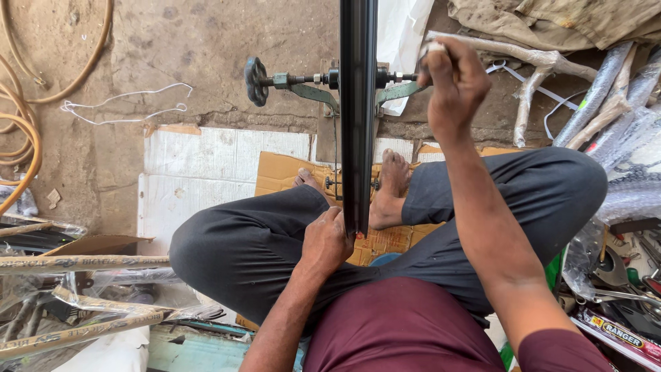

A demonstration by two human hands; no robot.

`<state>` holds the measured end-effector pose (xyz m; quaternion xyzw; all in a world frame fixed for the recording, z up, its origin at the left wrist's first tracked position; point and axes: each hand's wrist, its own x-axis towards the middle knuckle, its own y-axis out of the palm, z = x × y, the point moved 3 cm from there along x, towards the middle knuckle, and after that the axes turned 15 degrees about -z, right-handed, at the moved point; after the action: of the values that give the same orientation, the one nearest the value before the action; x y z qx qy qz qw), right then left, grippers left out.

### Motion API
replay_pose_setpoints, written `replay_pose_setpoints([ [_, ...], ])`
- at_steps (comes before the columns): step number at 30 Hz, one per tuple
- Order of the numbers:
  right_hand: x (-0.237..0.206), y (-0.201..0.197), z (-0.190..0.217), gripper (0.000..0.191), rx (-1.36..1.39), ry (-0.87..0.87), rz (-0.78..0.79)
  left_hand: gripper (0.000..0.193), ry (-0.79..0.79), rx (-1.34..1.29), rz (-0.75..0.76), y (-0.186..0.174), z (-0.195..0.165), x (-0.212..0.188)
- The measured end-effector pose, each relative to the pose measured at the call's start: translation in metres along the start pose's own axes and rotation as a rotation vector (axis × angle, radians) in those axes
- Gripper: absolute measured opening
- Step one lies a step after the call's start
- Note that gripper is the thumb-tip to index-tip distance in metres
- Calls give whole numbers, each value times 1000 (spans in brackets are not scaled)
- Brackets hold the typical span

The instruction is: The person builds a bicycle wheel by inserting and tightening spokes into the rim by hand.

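Observation:
A black bicycle wheel (358,103) stands edge-on in a truing stand (310,88) between my knees. My left hand (327,238) grips the near rim at its lower edge. My right hand (451,83) is stretched forward, closed on the right end of the stand's threaded axle, which the fingers hide. A black round knob (255,80) sits on the axle's left end. My bare feet (385,189) rest on flattened cardboard (279,172) either side of the wheel.
Wrapped bicycle frame parts (82,293) lie at lower left, an orange hose (27,131) at the left edge. Plastic-wrapped tubes (620,96), a branch (537,69) and cloth lie at upper right. Tools and packets (620,282) fill the lower right. Concrete floor lies ahead.

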<state>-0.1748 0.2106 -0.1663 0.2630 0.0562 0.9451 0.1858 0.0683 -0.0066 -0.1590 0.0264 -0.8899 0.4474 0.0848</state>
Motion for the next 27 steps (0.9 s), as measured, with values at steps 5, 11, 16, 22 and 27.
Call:
replay_pose_setpoints([
  [5, -39, -18, 31, 22, -183, 231, 328, 18, -4, -41, -21, -5, -4, 1],
  [11, -99, -22, -46, 21, -578, 728, 624, 17, -43, -48, 7, -7, -3, 1],
  [16, -125, -20, -127, 17, -796, 420, 534, 22, -22, 4, -52, -5, 3, -1],
  [22, -123, -9, -163, 33, -872, 399, 387, 23, -38, -24, -58, -2, 10, -3],
  [27, -127, -7, -155, 29, -813, 579, 372, 25, -58, -5, -40, 1, 12, -4],
])
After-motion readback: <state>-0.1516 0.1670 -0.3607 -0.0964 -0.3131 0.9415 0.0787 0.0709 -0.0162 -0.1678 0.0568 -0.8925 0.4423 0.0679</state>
